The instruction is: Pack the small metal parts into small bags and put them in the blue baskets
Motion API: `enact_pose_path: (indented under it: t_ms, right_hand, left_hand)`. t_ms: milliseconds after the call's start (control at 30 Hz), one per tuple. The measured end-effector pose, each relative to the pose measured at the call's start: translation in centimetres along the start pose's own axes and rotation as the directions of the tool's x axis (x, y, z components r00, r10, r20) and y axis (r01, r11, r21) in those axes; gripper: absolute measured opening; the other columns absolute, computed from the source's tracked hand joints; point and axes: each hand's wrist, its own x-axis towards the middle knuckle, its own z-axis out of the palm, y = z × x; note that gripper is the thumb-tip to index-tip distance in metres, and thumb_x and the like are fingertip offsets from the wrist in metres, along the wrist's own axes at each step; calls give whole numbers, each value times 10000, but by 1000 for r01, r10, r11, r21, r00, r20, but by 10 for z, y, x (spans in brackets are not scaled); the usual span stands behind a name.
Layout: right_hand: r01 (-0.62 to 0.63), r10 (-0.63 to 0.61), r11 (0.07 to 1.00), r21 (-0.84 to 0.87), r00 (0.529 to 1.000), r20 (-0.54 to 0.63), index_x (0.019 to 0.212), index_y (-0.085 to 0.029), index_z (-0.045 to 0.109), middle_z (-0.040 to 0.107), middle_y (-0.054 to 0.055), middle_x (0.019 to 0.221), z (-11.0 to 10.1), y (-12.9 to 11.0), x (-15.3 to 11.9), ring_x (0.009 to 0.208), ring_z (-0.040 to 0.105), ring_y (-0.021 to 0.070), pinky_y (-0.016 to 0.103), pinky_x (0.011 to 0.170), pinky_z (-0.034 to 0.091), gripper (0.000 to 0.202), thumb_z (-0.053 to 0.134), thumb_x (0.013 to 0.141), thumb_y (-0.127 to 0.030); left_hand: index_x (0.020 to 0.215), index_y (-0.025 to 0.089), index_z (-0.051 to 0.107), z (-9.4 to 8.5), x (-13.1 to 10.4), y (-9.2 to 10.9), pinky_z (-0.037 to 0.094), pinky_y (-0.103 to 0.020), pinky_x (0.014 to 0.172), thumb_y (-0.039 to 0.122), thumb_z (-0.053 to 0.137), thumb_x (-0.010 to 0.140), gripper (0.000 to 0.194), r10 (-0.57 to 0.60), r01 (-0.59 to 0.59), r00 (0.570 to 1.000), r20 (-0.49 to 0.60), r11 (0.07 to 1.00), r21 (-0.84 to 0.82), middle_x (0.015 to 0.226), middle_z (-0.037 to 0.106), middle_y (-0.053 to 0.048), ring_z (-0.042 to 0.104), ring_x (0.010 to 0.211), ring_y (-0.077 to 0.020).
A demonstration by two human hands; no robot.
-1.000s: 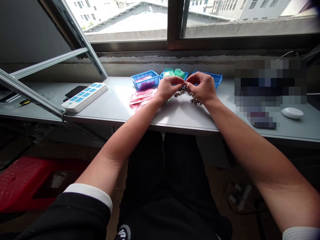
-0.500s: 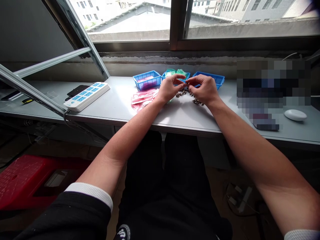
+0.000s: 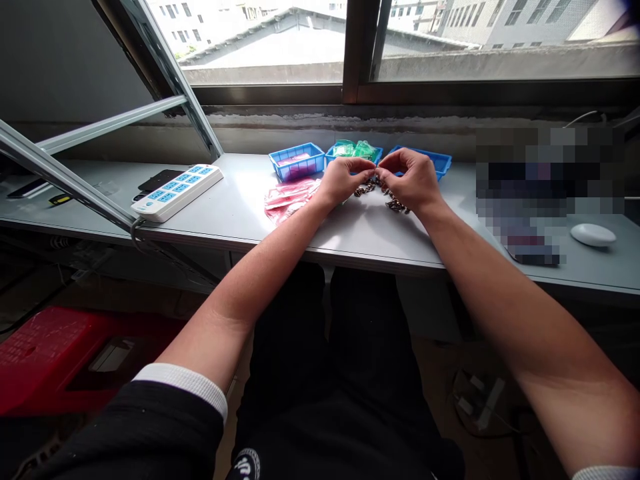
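Note:
Above the grey-white table, my left hand (image 3: 341, 181) and my right hand (image 3: 414, 179) meet at the fingertips. Each is closed in a pinch with thumb against index finger. Whatever sits between the tips is too small to make out. Just below and behind the fingers lie small dark, shiny metal pieces (image 3: 397, 205) that look like chain links; my right hand partly covers them. Left of my left hand, pink plastic packets (image 3: 286, 200) are spread on the table. Behind the hands stands a blue basket (image 3: 380, 155) holding green plastic packets (image 3: 356, 149).
Another blue basket (image 3: 273, 164) with pink contents stands at the back left, and a third blue basket (image 3: 443, 160) is behind my right hand. A white power strip (image 3: 177, 193) lies left by a metal frame (image 3: 175, 73). On the right is a white mouse (image 3: 593, 235).
The view has shifted slightly. Both hands keep their pinch at nearly the same place, with the fingertips a little closer together.

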Motion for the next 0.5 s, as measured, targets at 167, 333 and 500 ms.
enact_pose_path:
  t_ms: [167, 333, 500]
  right_hand:
    - [25, -25, 1000, 5, 1000, 12, 944, -309, 855, 966, 75, 1077, 1, 8, 2, 1029, 942, 374, 597, 1031, 802, 150, 948, 953, -192]
    - [21, -21, 1000, -22, 1000, -6, 1012, -314, 832, 946, 61, 1077, 1, 14, 5, 1049, 928, 341, 545, 1051, 792, 217, 997, 952, -185]
    - [-71, 69, 997, -9, 988, -141, 1267, -287, 890, 946, 68, 1175, -10, 18, 13, 966, 904, 251, 429, 903, 777, 216, 857, 1126, -127]
  left_hand:
    - [1150, 249, 1023, 2, 2, -7, 768, -508, 1239, 157, 961, 1011, 177, 37, -37, 999, 12, 999, 3, 1243, 1017, -82, 964, 1279, -332]
    - [1463, 216, 957, 6, 6, -14, 778, -489, 1238, 208, 913, 1070, 396, 65, -65, 998, 13, 997, -40, 1344, 1001, -124, 969, 1322, -313]
    - [1421, 212, 963, 5, 1, -11, 796, -445, 1135, 234, 904, 1105, 323, 142, -145, 989, 40, 985, 90, 1374, 993, -141, 967, 1288, -307]
